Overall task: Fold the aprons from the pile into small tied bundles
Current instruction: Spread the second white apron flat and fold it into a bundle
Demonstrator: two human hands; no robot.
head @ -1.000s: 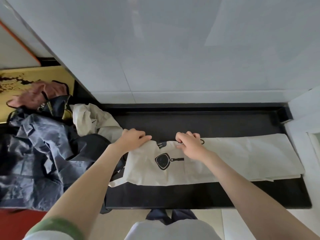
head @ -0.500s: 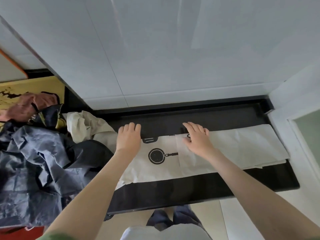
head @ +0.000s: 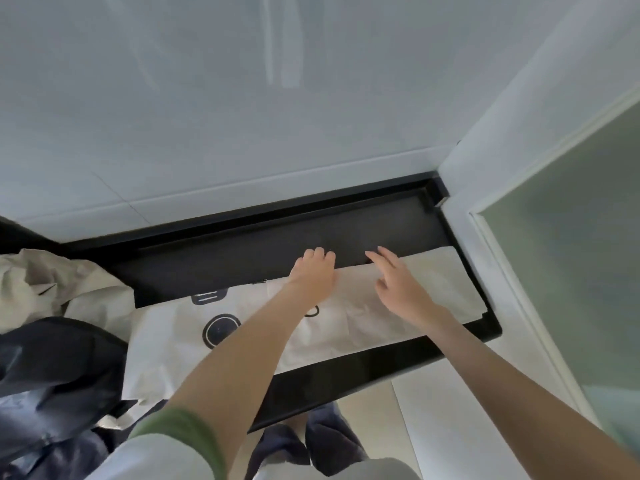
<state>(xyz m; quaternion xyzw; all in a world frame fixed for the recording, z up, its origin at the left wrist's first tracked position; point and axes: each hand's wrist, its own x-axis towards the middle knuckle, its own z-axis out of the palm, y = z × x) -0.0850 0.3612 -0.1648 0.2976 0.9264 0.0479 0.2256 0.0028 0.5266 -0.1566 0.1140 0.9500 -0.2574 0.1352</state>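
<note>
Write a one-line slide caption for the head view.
Left hand and open right hand at the far edge of a cream apron spread along a black counter, beside the apron pile.

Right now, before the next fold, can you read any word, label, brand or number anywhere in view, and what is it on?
No readable text anywhere in view.
cream apron: pictures only, no letters: a round pan print, a dark barred print and a partly hidden ring print.
dark fabric pile: no label or tag shows.
</note>
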